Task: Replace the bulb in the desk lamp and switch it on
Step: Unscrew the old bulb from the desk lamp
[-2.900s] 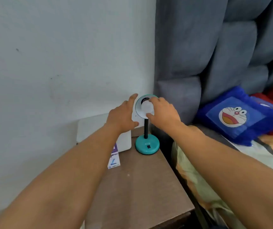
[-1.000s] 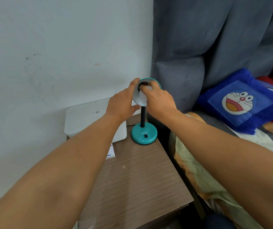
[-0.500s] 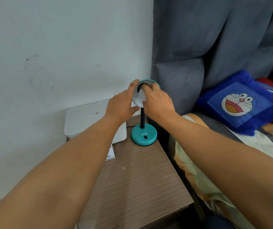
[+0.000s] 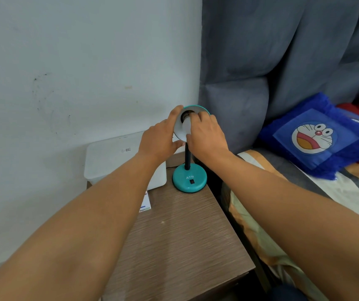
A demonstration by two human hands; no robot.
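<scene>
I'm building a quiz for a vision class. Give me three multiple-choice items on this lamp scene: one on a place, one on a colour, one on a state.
1. Where does the lamp base stand?
A. on the bed
B. on the wooden bedside table, beside the white box
C. on the floor

2. What colour is the lamp base?
A. teal
B. red
C. yellow

3. What is the right hand doing?
A. pressing the switch on the base
B. resting on the blue pillow
C. gripping the white bulb at the shade

Answers:
1. B, the base sits on the tabletop to the right of the box.
2. A, the base is teal.
3. C, its fingers wrap the bulb while the left hand holds the shade.
</scene>
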